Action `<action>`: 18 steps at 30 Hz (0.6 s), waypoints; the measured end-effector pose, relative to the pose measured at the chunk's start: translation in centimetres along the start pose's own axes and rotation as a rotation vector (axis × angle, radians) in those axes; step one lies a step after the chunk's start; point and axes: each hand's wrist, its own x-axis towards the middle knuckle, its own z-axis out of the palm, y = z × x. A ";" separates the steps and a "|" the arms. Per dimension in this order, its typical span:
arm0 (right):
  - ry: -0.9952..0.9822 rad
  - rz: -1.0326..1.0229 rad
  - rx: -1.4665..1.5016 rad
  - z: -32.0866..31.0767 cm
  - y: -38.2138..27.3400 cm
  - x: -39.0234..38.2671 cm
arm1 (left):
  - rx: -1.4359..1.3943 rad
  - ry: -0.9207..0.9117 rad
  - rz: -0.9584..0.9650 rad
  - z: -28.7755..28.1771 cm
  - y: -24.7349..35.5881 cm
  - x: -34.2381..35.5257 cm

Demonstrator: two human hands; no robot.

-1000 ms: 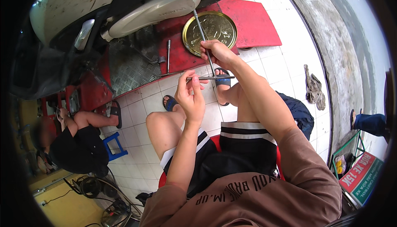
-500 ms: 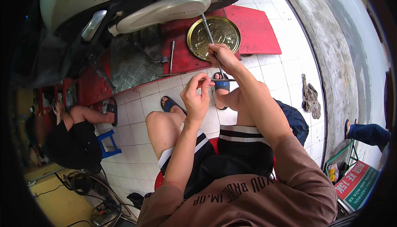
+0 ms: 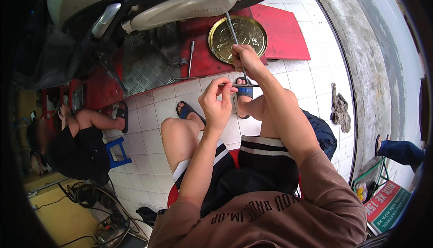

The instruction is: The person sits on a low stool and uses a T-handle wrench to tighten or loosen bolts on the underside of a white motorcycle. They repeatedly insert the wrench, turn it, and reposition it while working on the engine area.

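A long T-handle socket wrench slants from my lap side up to the lower edge of a scooter's silver side cover. My right hand is closed round its shaft, partway along. At the near end, the fingers of my left hand pinch one side of the crossbar. Where the far tip meets the cover, the fastener is too small to make out. Beneath the shaft lies a round gold-coloured metal tray. Another T-handle wrench rests to its left on the red lift platform.
At the left a person in black sits near a blue stool. Cables and a machine lie at the lower left. A crumpled rag is on the tiles at right, and a green-framed sign stands beyond.
The view has shifted slightly, so the scooter and tray appear a little further right. Both hands keep their hold on the wrench, with only a small turn of the crossbar.
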 end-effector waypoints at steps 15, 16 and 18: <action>-0.458 0.245 -0.259 -3.5 -3.0 -1.7 | -0.708 0.379 -0.832 -0.2 -4.4 -1.5; -0.510 0.280 -0.222 -3.8 -2.8 -1.8 | -0.780 0.381 -0.876 0.0 -4.9 -1.7; -0.619 0.345 -0.151 -3.9 -2.8 -1.9 | -0.928 0.386 -0.949 0.9 -6.0 -2.1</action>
